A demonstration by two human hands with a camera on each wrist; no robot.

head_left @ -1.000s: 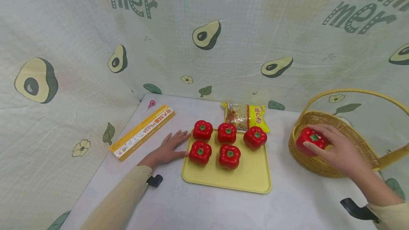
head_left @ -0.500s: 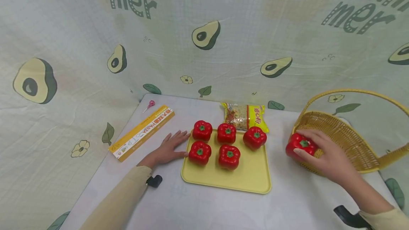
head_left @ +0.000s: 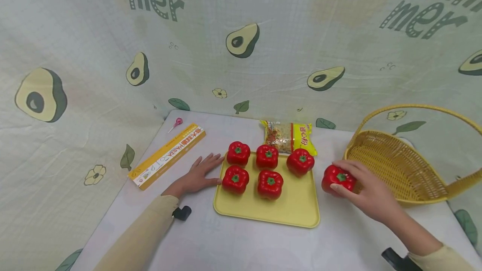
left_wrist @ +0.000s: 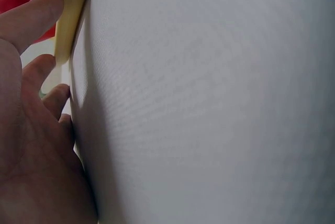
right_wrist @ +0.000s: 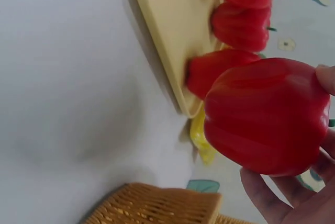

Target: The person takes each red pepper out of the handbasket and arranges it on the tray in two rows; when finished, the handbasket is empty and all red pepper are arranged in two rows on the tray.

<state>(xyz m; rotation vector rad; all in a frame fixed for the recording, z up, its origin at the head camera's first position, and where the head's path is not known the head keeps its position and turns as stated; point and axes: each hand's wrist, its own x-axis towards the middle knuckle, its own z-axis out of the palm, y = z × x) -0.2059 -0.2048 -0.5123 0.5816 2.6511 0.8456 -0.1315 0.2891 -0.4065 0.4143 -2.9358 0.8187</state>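
My right hand grips a red bell pepper between thumb and fingers, between the yellow tray and the wicker basket. In the right wrist view the held bell pepper hangs above the table, its stem side toward the palm. My left hand lies with fingers spread at the tray's left edge. The left wrist view shows its thumb at the tray rim. On the tray sit several more red bell peppers, three along the back and two in front of them.
A bag of dry noodles with yellow ends lies behind the tray. To the left are a long pasta box and a pink lollipop. The basket's tall handle arches up at the right. A printed cloth hangs behind the table.
My right hand has carried the bell pepper leftward, out from over the basket toward the tray's right edge. My left hand and the peppers on the tray have stayed put.
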